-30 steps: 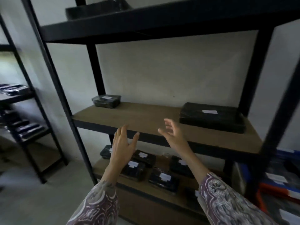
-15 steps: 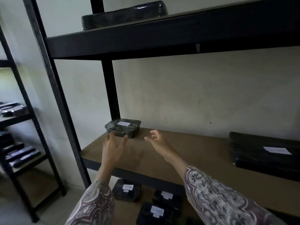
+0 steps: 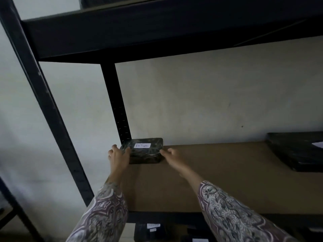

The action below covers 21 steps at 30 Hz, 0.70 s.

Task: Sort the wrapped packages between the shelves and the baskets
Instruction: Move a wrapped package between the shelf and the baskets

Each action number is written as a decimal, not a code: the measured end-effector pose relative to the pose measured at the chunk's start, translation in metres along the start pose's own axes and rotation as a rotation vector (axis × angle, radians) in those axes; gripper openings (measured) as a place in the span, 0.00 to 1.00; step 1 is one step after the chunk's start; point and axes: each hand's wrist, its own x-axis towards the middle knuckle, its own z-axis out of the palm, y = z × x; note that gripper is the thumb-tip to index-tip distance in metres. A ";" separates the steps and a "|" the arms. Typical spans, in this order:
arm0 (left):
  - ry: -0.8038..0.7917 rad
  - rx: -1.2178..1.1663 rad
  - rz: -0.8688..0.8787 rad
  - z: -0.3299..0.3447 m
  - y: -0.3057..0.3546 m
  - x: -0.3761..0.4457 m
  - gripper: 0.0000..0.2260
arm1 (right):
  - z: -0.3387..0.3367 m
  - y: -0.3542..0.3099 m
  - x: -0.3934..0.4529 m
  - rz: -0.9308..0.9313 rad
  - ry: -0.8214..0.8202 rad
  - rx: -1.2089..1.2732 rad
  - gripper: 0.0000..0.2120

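Under your hands the small package (image 3: 142,152) is wrapped in glossy, crinkled black plastic film with a matt white paper label (image 3: 142,145). The shelf board (image 3: 218,175) looks like smooth, matt brown fibreboard. The frame post (image 3: 116,103) is matt black painted metal. Your sleeves (image 3: 232,217) are soft patterned cloth.

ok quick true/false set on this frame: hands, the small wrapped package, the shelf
1. Both hands are at the small wrapped package. True: left hand and right hand flank its ends.
2. The package is lifted off the shelf board. False: it sits on the board.
3. Its white label faces up. True.
4. It sits at the board's right end. False: back left corner, by the upright post.
5. A larger black package lies to the right. True.
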 end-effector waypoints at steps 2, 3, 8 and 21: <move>-0.045 -0.039 -0.017 0.001 -0.007 0.011 0.26 | 0.009 0.001 0.004 -0.004 0.017 0.006 0.26; -0.066 -0.071 -0.025 0.003 -0.011 0.016 0.24 | 0.014 0.001 0.005 -0.010 0.023 0.007 0.25; -0.141 -0.190 -0.002 0.004 -0.020 0.023 0.16 | 0.025 0.004 0.016 -0.031 0.096 0.019 0.13; -0.204 -0.203 0.105 0.024 -0.030 0.008 0.27 | 0.004 0.021 0.030 0.050 0.255 0.173 0.07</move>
